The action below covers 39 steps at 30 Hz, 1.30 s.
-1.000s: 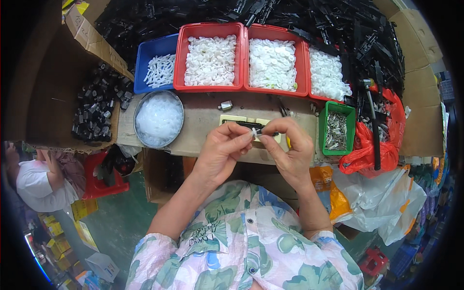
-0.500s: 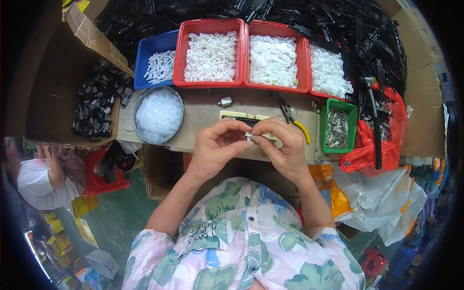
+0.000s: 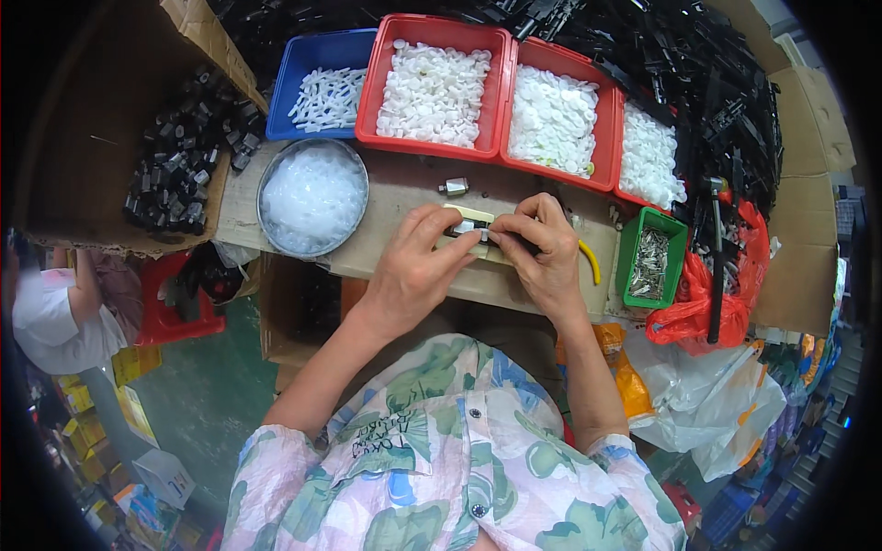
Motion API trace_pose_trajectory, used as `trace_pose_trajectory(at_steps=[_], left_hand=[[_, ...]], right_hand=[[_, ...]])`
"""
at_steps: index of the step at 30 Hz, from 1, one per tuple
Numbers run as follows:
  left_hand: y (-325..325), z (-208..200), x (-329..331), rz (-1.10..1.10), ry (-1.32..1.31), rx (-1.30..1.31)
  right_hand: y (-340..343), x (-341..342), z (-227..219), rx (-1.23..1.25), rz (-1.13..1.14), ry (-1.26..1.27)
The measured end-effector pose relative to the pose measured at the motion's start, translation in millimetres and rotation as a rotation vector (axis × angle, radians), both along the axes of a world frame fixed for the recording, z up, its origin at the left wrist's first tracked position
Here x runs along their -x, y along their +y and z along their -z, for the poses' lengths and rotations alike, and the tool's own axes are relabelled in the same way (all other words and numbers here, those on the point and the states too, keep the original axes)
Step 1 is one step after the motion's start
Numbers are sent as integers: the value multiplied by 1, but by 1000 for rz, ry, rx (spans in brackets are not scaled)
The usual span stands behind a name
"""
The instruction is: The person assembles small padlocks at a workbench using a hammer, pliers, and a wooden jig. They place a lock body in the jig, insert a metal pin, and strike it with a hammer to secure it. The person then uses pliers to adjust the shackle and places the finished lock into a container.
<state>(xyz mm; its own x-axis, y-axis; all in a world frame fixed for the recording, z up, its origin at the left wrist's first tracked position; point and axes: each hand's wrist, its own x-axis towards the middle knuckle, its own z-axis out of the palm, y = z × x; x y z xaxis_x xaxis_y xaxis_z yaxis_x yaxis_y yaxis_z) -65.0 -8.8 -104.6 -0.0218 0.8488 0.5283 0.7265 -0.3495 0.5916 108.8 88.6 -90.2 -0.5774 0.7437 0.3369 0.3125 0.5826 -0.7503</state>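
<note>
My left hand (image 3: 410, 271) and my right hand (image 3: 544, 255) meet over a cream-coloured block (image 3: 496, 253) on the bench. A dark, narrow part (image 3: 479, 217) lies in the block. Both hands are closed, with their fingertips pinched around a small white plastic piece (image 3: 483, 236) at the dark part. My fingers cover much of it, so I cannot tell how it sits there. Just beyond my hands lies a small metal-and-white fitting (image 3: 454, 187). Pliers with a yellow handle (image 3: 590, 262) lie partly hidden behind my right hand.
Red bins (image 3: 369, 119) and a blue bin (image 3: 278, 115) hold white plastic parts. A round metal bowl (image 3: 260, 220) holds clear pieces. At right stand a green bin (image 3: 628, 289) of metal pins and a red bag (image 3: 675, 317). A carton (image 3: 83, 197) with dark parts is left; another person (image 3: 69, 312) sits beyond.
Both hands have moved from in front of the block to over it, bringing the small white piece to the dark part. The view has shifted slightly.
</note>
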Motion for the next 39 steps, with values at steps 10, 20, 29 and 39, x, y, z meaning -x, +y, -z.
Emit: trace_pose_trajectory(at_steps=[10, 20, 29, 39], left_hand=[[-1, -2, 2, 18, 106, 27], [1, -3, 3, 25, 156, 15], [6, -15, 7, 93, 182, 47], [62, -56, 9, 173, 162, 17]], right_hand=[[4, 1, 0, 3, -34, 1], [7, 1, 3, -55, -76, 46], [14, -62, -38, -107, 179, -56], [11, -176, -44, -186, 494, -574]])
